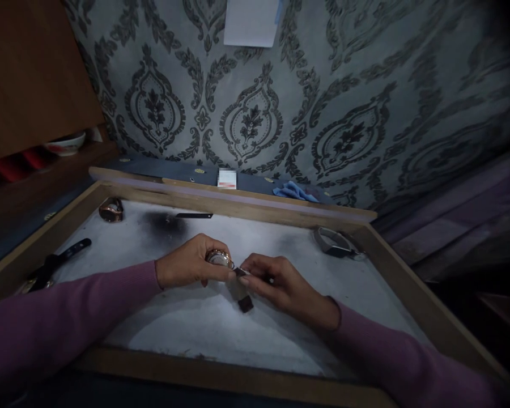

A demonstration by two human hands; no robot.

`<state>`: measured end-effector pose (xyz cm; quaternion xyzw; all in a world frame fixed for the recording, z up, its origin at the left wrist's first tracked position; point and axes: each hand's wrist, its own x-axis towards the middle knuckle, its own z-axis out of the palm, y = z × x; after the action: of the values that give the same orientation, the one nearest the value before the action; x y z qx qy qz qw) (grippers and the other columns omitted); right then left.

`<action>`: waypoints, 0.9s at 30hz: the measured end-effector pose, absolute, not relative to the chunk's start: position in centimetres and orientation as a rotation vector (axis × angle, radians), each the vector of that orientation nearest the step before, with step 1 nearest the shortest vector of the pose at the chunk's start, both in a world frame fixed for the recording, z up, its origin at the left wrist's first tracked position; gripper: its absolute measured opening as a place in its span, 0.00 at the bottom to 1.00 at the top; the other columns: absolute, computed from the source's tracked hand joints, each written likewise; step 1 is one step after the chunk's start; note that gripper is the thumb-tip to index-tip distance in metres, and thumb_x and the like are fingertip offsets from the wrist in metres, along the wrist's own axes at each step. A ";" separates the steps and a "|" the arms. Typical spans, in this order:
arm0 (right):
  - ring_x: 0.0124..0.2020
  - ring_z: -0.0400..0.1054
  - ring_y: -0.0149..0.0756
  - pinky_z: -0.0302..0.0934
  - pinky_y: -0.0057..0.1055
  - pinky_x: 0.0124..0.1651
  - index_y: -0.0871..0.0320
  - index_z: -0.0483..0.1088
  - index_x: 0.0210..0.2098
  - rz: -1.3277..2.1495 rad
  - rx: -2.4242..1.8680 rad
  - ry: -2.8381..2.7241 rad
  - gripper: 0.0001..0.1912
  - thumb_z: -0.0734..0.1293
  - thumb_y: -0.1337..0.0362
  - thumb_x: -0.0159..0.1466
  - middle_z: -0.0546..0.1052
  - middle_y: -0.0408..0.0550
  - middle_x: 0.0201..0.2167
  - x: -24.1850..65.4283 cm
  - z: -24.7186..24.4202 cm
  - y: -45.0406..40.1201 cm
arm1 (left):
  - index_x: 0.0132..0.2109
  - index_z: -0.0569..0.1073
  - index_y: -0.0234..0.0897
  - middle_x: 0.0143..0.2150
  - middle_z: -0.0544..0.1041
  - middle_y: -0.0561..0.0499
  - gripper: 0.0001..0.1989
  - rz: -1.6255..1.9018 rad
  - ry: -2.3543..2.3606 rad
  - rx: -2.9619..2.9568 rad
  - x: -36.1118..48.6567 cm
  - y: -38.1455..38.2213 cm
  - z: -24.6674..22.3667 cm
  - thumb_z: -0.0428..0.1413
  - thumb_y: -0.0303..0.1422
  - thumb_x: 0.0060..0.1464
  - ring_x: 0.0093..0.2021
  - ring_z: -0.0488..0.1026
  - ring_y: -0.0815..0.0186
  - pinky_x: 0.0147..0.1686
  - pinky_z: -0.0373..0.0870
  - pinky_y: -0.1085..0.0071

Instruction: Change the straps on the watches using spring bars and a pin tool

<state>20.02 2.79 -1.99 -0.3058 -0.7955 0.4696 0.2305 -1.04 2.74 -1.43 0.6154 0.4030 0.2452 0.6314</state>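
Note:
Above the middle of a white-bottomed wooden tray, my left hand (198, 262) grips a watch (219, 258) with a gold-coloured rim. Its fingers are closed round the case. My right hand (276, 280) is pinched close beside it, at a dark strap piece (240, 272) next to the watch case. What else the right fingers hold is too small and dim to tell. A dark brown strap end (246, 304) shows just below the two hands.
The wooden tray (238, 374) also bears a gold-coloured watch (111, 209), a black-strapped watch (59, 260), a thin dark blade (194, 215) and a grey-strapped watch (334, 242). Behind its rear rim lie a small box (226, 178) and a blue cloth (295, 191).

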 end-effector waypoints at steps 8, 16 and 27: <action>0.20 0.47 0.23 0.41 0.24 0.22 0.60 0.64 0.29 1.581 -0.945 -1.974 0.19 0.67 0.50 0.60 0.59 0.36 0.19 19.9 -2.0 3.5 | 0.26 0.67 0.34 0.18 0.59 0.62 0.16 0.527 0.943 1.417 -1.0 2.9 -1.6 0.63 0.42 0.42 0.19 0.56 0.76 0.17 0.58 0.79; 0.19 0.46 0.23 0.40 0.23 0.21 0.61 0.63 0.27 1.495 -1.228 -2.063 0.14 0.67 0.55 0.57 0.59 0.36 0.18 21.5 -1.5 6.0 | 0.32 0.69 0.34 0.22 0.59 0.60 0.16 0.453 0.957 1.479 -1.4 3.0 -1.4 0.59 0.44 0.47 0.22 0.57 0.73 0.20 0.61 0.77; 0.18 0.58 0.26 0.48 0.23 0.23 0.59 0.63 0.35 1.077 -1.296 -2.319 0.03 0.62 0.67 0.59 0.68 0.37 0.17 22.1 -2.2 6.4 | 0.32 0.68 0.34 0.23 0.59 0.59 0.11 0.397 0.938 1.536 -1.5 3.1 -1.2 0.57 0.38 0.49 0.23 0.58 0.73 0.22 0.60 0.76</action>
<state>22.10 6.38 -2.24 -0.4479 -0.8014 0.3720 0.1370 -1.54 3.09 -1.20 0.6639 0.4053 0.1717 0.6045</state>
